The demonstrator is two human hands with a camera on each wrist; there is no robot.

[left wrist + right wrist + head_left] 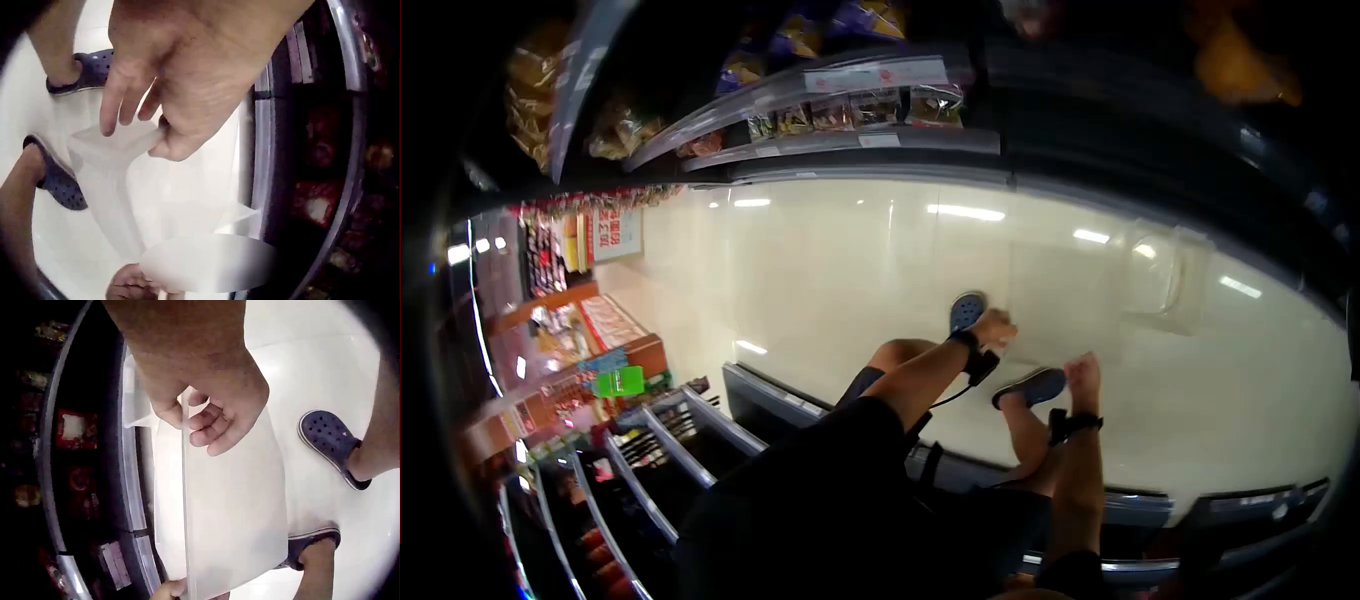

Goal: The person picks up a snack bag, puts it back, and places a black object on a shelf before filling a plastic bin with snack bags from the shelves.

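Observation:
A translucent plastic panel (237, 500) with a straight raised edge spans the space between both hands, over the floor. My right hand (212, 406) pinches that edge between thumb and curled fingers in the right wrist view. At the opposite end, my left hand (181, 81) holds the panel between its thumb and fingers in the left wrist view. From the head, the left hand (995, 330) and right hand (1083, 372) are both low in front of the knees, and the panel hardly shows against the pale floor.
A clear plastic box (1170, 280) appears against the glossy floor (830, 260) at right. Shelves with bagged snacks (880, 105) run along the far side; shelf racks (680, 430) stand nearer left. Blue clogs (968, 312) are on the person's feet. A green basket (620, 381) is at left.

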